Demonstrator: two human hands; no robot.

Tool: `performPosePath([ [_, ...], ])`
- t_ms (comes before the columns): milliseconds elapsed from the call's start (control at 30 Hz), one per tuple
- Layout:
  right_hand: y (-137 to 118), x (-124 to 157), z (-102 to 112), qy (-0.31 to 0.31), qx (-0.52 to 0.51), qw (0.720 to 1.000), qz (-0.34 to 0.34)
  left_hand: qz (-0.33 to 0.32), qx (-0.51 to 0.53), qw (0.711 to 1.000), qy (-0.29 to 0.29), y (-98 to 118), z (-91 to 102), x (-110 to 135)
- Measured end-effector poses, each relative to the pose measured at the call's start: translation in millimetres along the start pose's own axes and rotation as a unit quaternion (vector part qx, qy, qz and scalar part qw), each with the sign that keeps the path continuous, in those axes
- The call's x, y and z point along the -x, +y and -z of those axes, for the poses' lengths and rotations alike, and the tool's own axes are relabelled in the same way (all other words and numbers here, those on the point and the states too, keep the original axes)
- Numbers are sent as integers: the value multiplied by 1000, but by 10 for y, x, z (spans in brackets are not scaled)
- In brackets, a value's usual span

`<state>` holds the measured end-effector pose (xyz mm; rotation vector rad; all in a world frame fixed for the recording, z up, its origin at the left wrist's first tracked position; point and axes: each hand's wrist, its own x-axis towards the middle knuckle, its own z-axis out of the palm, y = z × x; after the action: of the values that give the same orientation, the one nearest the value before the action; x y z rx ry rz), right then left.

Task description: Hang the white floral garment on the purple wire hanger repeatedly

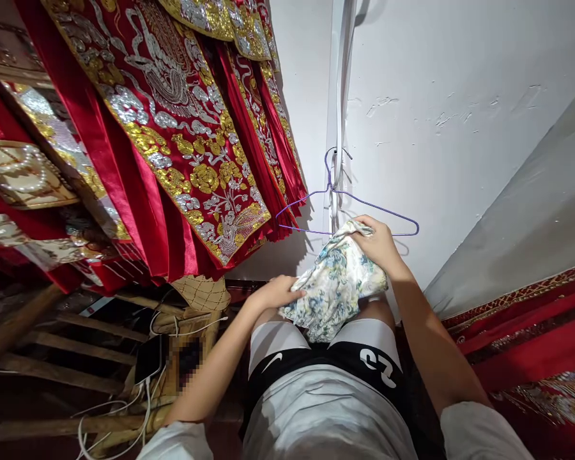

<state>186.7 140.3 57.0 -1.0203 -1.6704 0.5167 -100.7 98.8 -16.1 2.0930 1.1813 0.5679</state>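
Observation:
A bunched floral cloth (333, 287), cream with blue and green flowers, hangs in front of my legs. My left hand (274, 292) grips its lower left edge with fingers closed. My right hand (376, 244) holds its upper right part, fingers curled over the fabric. Just above the cloth a purple wire hanger (345, 195) hangs from a hook on the white wall, bare of clothing. My right hand is right below the hanger's lower bar.
Red satin garments with gold and silver embroidery (172, 128) hang at the left. A wooden rack with white cables and a phone (148, 361) stands at the lower left. More red embroidered cloth (531, 332) lies at the right. A white conduit (338, 96) runs down the wall.

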Motion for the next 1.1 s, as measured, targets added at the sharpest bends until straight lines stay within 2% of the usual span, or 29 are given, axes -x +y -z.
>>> performPosePath([
  [100,216,-43,-24,-43,78,996,-22,26,-8,996,90,-97,321,38],
  [167,334,-30,-7,-61,106,992,-30,23,15,990,138,-103,459,26],
  [267,395,-14,116,-22,127,991,-22,1,56,978,202,-27,568,-41],
  [333,368,-16,235,-9,145,989,-22,-13,73,972,224,59,633,-95],
  [400,319,-24,339,-15,158,987,-28,-29,51,972,227,147,730,-139],
  [467,272,-34,402,-26,153,987,-31,-53,-17,973,226,225,855,-175],
  [600,213,-15,374,-49,102,993,-45,-106,-114,970,189,359,1050,-290],
  [700,185,66,275,-79,61,994,-47,-150,-87,967,189,490,1046,-437],
  [800,176,150,242,-100,43,993,-36,-171,-16,950,262,638,996,-564],
  [867,194,150,308,-34,43,998,-18,-165,27,948,270,715,1007,-600],
  [967,245,30,529,145,77,986,-6,-131,111,959,224,771,1102,-596],
  [1000,261,-32,620,171,90,981,-14,-114,148,960,206,777,1146,-594],
  [1033,271,-95,713,166,98,981,-31,-98,181,960,193,779,1191,-597],
  [1100,268,-204,894,93,98,987,-89,-80,212,957,179,771,1281,-629],
])
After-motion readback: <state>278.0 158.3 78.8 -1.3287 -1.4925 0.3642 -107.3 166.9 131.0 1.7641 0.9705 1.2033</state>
